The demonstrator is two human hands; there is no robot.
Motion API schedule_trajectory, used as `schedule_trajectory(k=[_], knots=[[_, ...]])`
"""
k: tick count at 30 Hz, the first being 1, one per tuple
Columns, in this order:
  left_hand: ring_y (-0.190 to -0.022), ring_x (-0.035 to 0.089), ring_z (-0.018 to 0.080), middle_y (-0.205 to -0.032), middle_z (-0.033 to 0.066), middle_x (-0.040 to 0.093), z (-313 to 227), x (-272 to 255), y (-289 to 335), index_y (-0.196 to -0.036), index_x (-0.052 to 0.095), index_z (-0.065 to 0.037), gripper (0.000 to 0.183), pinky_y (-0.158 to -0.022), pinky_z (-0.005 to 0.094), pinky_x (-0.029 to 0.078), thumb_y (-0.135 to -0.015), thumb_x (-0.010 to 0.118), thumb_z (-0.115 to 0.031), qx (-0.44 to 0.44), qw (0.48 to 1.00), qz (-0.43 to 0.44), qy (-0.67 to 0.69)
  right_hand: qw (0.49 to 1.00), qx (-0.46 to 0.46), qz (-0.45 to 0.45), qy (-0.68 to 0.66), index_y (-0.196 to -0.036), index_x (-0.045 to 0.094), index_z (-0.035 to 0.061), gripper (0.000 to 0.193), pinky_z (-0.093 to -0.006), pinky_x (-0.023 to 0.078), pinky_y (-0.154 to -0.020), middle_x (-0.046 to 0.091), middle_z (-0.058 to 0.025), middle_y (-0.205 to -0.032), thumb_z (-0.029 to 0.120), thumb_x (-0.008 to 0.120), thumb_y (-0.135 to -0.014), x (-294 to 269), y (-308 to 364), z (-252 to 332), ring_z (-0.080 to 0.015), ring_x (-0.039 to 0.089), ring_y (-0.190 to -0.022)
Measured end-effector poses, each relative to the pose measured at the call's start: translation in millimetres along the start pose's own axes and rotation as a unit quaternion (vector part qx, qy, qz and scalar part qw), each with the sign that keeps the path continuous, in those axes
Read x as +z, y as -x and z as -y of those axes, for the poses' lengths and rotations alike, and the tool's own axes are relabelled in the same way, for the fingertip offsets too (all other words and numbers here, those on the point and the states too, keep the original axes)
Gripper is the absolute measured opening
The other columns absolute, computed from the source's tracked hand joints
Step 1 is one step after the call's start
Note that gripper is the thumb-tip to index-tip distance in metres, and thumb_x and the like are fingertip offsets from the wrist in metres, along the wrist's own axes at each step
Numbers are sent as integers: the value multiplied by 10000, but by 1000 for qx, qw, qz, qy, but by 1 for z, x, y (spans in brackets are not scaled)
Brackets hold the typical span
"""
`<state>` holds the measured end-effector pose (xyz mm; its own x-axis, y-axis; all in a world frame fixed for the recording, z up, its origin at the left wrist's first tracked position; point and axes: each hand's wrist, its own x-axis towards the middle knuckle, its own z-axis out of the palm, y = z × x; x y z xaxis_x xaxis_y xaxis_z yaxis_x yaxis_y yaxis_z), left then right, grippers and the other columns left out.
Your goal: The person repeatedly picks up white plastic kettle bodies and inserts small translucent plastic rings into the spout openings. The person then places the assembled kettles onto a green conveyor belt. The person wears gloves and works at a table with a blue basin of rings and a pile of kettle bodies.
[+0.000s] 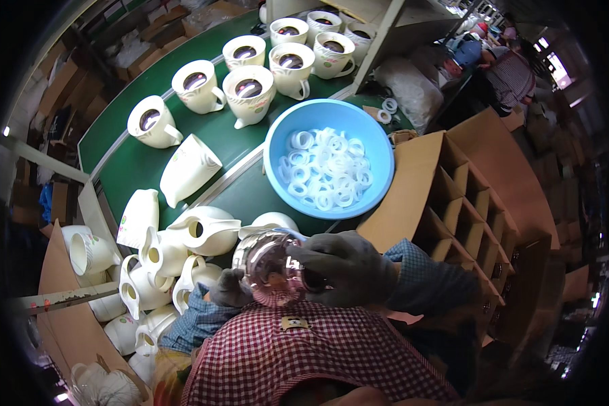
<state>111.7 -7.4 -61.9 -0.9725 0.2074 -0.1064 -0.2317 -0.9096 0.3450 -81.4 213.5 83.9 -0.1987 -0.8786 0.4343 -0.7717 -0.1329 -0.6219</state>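
A shiny silvered glass flask liner (pixel 269 272) is held close in front of my chest. My right hand (pixel 353 268), in a grey glove, wraps round its right end. Gloved in the same grey, my left hand (pixel 230 289) presses on its lower left side. Just beyond it lie white jug bodies (pixel 206 231) on their sides, some with their openings toward me. A light blue basin (pixel 386 166) full of translucent white rings (pixel 328 168) stands past my hands. Upright white jugs (pixel 250 101) with dark, shiny round openings are grouped on the green table.
At right is an open cardboard box (pixel 413 172) with dividers; shiny pieces show in some cells. Another carton (pixel 61 298) at left holds more white jug bodies. A metal post (pixel 379 47) rises at the table's far right. A person (pixel 514 78) works in the background.
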Motion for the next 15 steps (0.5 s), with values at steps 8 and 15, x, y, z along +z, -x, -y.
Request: schedule_trajectory(k=[8,15], knots=[[-1424,433,335,-1574,178,404,-21,-2,37,-1563,332,-51,1026,-1190,517,363,-833,717,-662,135,969,-149,-141,917,376,127,-21,-1222,727,114,351,-372,517,-998,718,-117,-1172,341,585,-995,7,-118,-154,-283,679,-1112],[-1357,517,320,-1503,172,497,-39,-14,45,-1531,386,-44,936,-1150,509,433,-820,806,-484,204,966,-156,-23,848,370,286,249,-1275,706,106,420,-398,500,-1028,680,-164,-1287,375,640,-958,127,-80,-353,-316,650,-1188]])
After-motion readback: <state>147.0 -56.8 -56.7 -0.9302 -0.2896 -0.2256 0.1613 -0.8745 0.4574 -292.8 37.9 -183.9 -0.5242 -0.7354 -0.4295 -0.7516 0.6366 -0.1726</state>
